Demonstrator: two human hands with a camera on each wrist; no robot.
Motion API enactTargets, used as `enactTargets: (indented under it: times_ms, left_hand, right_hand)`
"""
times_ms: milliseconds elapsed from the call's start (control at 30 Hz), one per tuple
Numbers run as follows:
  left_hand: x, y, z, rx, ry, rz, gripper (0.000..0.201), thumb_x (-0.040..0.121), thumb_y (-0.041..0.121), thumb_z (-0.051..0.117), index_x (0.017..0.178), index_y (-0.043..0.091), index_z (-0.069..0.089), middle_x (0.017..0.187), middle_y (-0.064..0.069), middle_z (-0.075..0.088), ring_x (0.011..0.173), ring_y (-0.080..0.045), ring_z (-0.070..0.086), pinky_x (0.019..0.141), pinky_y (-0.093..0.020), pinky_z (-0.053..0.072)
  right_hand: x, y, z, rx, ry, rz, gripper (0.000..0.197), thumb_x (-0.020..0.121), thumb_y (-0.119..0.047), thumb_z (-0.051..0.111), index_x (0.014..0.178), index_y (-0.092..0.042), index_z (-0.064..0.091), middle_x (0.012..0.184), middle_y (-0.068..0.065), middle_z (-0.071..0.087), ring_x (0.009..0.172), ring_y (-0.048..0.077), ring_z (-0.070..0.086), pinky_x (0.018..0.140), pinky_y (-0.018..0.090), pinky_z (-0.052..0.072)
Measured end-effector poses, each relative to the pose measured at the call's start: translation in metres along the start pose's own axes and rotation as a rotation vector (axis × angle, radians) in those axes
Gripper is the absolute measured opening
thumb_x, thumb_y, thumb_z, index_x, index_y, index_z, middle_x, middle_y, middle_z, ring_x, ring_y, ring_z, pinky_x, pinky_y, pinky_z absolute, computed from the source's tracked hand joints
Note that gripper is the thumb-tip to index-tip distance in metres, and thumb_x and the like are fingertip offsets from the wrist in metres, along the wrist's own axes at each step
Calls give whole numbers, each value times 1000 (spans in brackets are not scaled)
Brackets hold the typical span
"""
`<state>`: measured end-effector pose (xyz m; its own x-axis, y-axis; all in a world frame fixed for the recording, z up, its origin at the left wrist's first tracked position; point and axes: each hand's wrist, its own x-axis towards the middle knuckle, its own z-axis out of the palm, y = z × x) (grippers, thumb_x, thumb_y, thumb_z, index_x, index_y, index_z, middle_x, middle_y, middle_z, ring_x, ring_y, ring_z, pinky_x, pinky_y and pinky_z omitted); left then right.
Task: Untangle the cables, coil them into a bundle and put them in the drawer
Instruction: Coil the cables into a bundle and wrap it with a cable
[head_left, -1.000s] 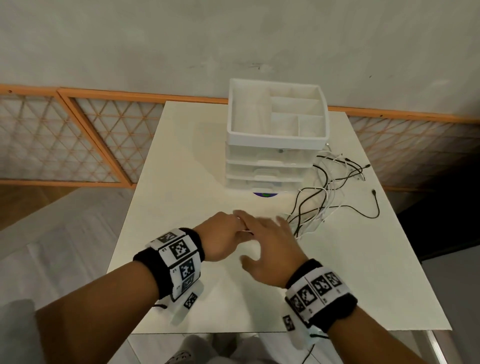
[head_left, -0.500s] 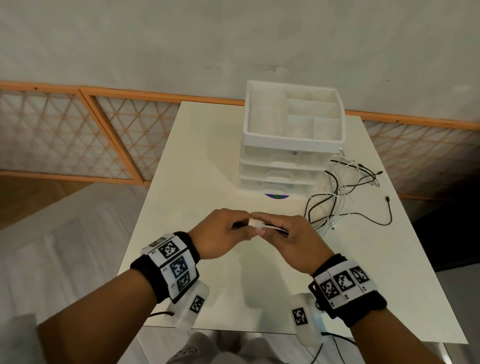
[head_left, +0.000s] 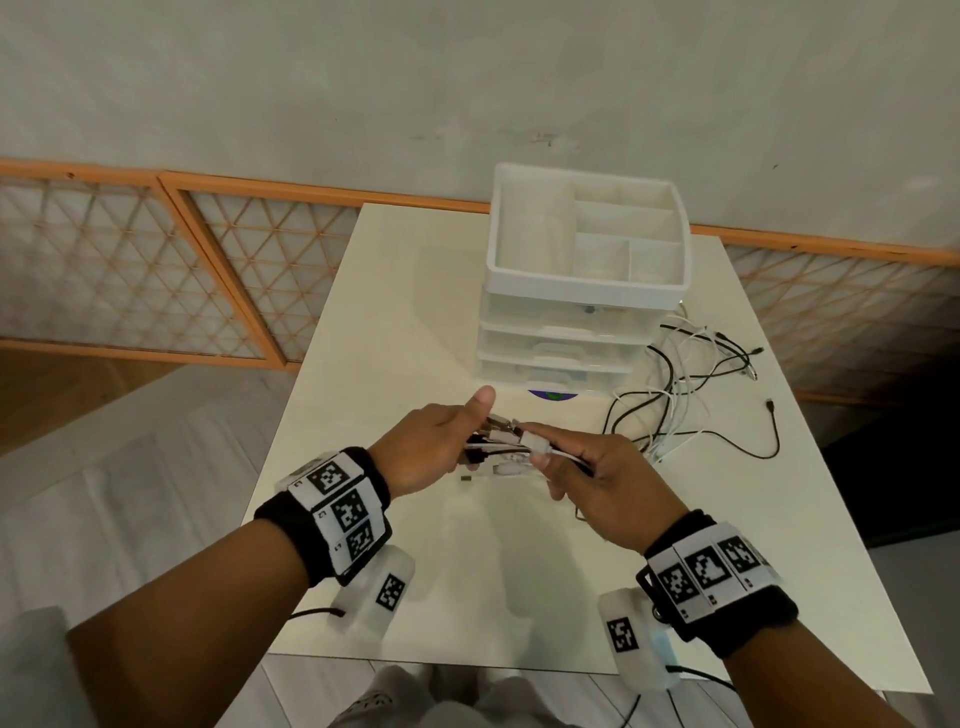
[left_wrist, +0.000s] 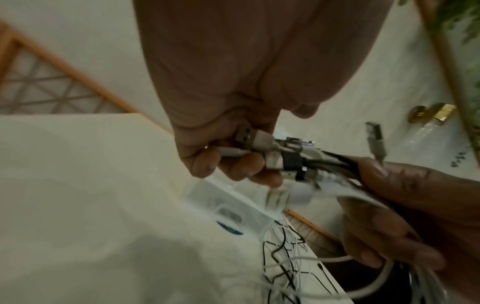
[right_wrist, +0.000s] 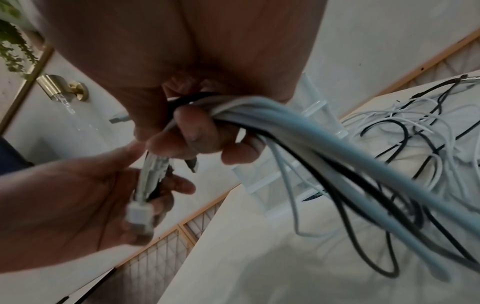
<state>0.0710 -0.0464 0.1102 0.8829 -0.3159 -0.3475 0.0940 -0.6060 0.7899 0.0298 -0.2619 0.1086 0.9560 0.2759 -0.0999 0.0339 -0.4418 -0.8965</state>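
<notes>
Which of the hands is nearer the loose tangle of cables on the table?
Right. The right hand is just beside the tangle, gripping strands that trail into it; the left hand holds the plug ends farther away.

We are looking at the plugs (head_left: 501, 439) bunched between the left hand (head_left: 431, 452) and the right hand (head_left: 597, 480), but fingers are hiding most of them, so we are not counting them. In the left wrist view, 1 white plug (left_wrist: 301, 192) is blurring. In the right wrist view, the cables (right_wrist: 350, 156) are smearing and running off the right edge.
</notes>
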Motion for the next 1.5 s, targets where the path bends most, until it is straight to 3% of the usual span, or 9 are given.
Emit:
enactTargets:
  times_ms: [167,433,700,900,1033,1133,1267,1367,1500]
  left_hand:
    - [2,12,-5,-44,92,59,57,98,60,30,110,19,68,99,7,67,93,-14,60,88,-29,45]
    - [1,4,-9,-416,36,-1,40,90,50,57,111,17,64,102,-11,70,78,-18,65,72,-34,55]
    - [0,0,-15,-442,190,92,13,83,-1,73,96,-2,73,73,-14,68,55,-10,62,59,-19,54]
    - [0,9,-11,-439,211,98,12,85,24,74,96,19,76,94,-10,75,80,-10,65,72,-22,50]
    - [4,14,-4,-691,87,-131,68,76,74,51,130,33,50,124,-4,64,114,-24,62,91,-46,55]
    - [-1,24,1,-770,-106,-73,66,71,76,55,121,32,59,112,-10,71,101,-27,71,90,-49,57]
    - [-5,31,4,-623,-121,1,58,71,51,78,121,25,64,109,-13,68,86,-25,73,76,-42,61]
    - [-4,28,9,-485,-130,9,48,73,34,85,115,20,67,84,-2,65,71,-18,69,67,-37,61]
    - [-2,19,15,-516,-70,-5,25,77,17,83,92,2,70,64,-8,66,57,-18,63,62,-31,56]
  right_hand:
    - [5,2,9,-1,-8,-4,34,99,-30,56,129,-46,58,60,-8,61,49,2,47,51,11,39]
    - [8,4,4,78,35,-57,35,99,-22,57,132,-32,60,62,-8,55,47,3,36,50,12,33]
    - [7,13,3,121,56,-11,34,99,-24,57,126,-44,58,63,-8,58,46,5,31,44,12,31]
    - [15,10,8,234,72,-31,32,100,-17,54,125,-36,62,65,-13,53,52,24,29,50,24,26]
    - [16,7,10,258,5,-48,33,101,-19,54,130,-34,61,67,-8,49,53,25,28,51,24,25]
    - [16,2,11,125,-87,-78,51,102,-19,51,145,-44,36,67,-11,50,52,2,41,56,12,37]
    - [14,1,12,-39,-152,-27,81,102,-31,52,152,-47,-9,95,-11,69,73,6,63,74,22,51]
    - [16,-1,18,-127,-166,18,88,100,-36,54,152,-42,-18,124,12,67,91,21,70,84,26,53]
    - [18,-1,23,-71,-136,83,107,89,-43,69,152,-42,-17,113,-2,73,99,10,70,94,28,53]
